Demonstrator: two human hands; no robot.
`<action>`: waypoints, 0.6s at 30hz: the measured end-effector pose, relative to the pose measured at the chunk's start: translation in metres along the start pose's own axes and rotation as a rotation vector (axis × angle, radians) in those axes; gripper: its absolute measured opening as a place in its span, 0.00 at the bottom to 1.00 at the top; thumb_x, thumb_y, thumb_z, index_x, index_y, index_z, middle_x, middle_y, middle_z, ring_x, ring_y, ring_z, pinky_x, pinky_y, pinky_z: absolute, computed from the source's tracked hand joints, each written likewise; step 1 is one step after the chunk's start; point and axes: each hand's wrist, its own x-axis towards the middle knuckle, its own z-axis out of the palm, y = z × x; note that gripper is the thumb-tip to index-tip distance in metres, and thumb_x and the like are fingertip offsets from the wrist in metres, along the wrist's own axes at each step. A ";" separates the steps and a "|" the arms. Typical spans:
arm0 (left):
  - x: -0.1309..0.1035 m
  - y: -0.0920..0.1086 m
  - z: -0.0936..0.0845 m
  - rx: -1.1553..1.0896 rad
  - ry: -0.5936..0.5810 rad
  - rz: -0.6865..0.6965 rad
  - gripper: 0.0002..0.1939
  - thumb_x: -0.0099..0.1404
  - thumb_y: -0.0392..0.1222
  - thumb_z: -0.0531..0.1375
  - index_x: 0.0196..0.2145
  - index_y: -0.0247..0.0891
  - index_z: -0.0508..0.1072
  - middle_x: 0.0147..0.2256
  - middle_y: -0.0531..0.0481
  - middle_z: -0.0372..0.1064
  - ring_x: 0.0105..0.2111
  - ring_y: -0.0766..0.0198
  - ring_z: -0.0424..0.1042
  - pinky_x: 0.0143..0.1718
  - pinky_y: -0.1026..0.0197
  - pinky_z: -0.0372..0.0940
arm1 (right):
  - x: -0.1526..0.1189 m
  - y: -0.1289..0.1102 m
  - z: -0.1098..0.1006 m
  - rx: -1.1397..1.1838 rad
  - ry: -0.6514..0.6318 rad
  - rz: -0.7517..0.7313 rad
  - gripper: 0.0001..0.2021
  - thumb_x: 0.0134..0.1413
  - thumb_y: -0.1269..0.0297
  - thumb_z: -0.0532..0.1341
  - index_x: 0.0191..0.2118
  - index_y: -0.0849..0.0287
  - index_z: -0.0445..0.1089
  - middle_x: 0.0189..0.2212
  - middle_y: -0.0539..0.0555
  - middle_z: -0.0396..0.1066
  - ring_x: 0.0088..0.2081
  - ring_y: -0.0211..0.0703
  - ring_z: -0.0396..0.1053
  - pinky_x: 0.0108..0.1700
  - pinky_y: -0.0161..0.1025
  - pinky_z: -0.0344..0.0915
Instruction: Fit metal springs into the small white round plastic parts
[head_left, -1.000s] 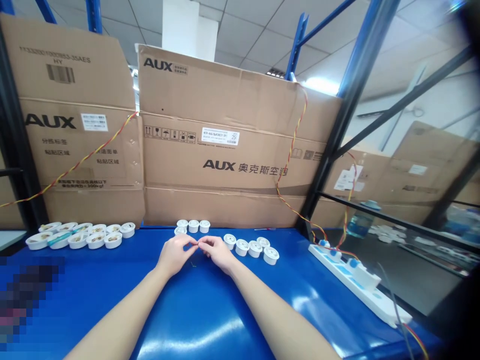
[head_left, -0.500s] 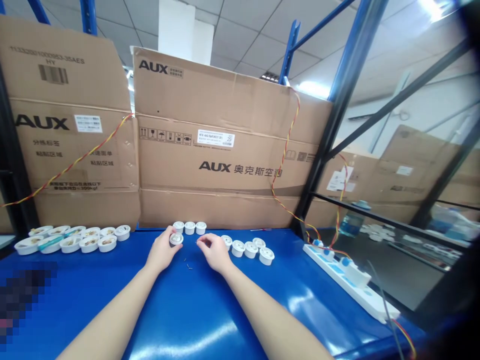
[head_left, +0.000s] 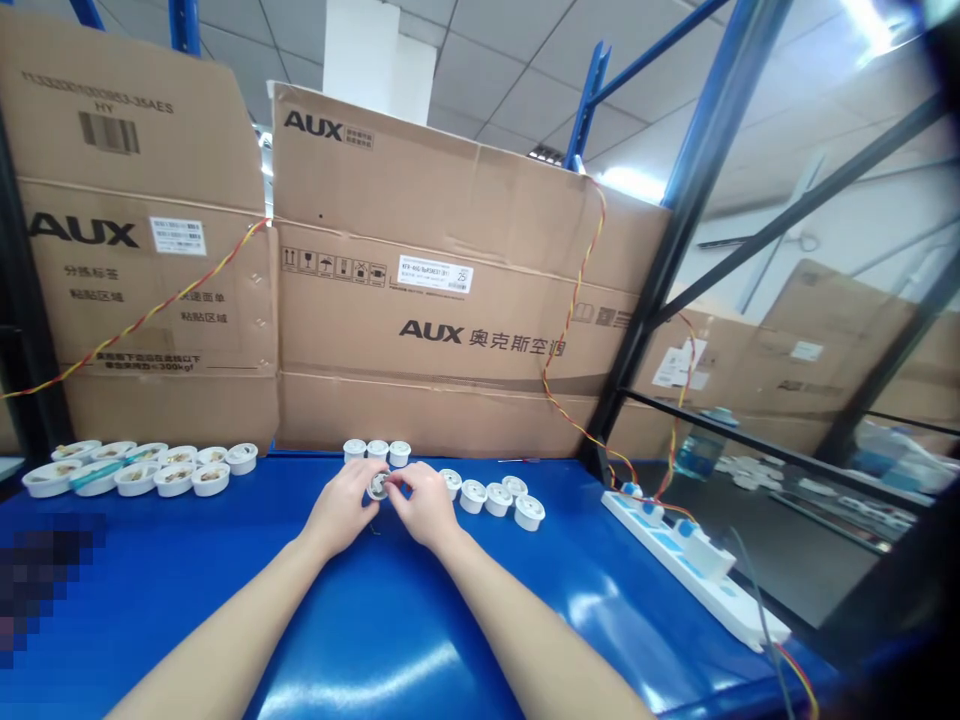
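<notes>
Held in my left hand (head_left: pixel 345 508) is a small round white cup-like part (head_left: pixel 378 486), tilted so that its inside faces me. My right hand (head_left: pixel 424 506) is closed in a pinch at the right edge of this part; whatever sits between its fingertips is too small to make out. Just behind my hands, three similar white parts (head_left: pixel 377 452) stand in a row. To the right of my right hand are several more white round parts (head_left: pixel 499 498). A tiny dark piece (head_left: pixel 375 531) lies on the blue table below my hands.
At the left of the blue table (head_left: pixel 360 630) stand two rows of white cups (head_left: pixel 174 480) with small pieces inside and a teal tool (head_left: pixel 97 473) across them. Cardboard panels (head_left: pixel 450 400) rise behind. A white power strip (head_left: pixel 697 570) with wires runs along the right.
My left hand has moved right with the white part. My right hand's fingertips now meet the part, where before there was a gap between the hands. The view has shifted slightly.
</notes>
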 end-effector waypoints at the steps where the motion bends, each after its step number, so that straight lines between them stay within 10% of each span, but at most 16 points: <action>1: 0.000 0.000 0.000 0.003 0.000 -0.002 0.23 0.54 0.28 0.54 0.48 0.43 0.67 0.48 0.47 0.69 0.51 0.56 0.66 0.52 0.55 0.63 | 0.000 0.000 0.000 -0.006 -0.001 -0.004 0.07 0.56 0.66 0.58 0.35 0.56 0.74 0.33 0.53 0.74 0.39 0.43 0.67 0.44 0.38 0.60; 18: 0.001 0.003 -0.002 -0.032 -0.007 0.092 0.20 0.59 0.30 0.55 0.48 0.42 0.69 0.49 0.47 0.70 0.51 0.57 0.67 0.54 0.54 0.63 | 0.004 0.012 0.013 0.915 -0.082 0.377 0.21 0.37 0.54 0.70 0.28 0.57 0.57 0.21 0.42 0.60 0.20 0.32 0.55 0.22 0.31 0.54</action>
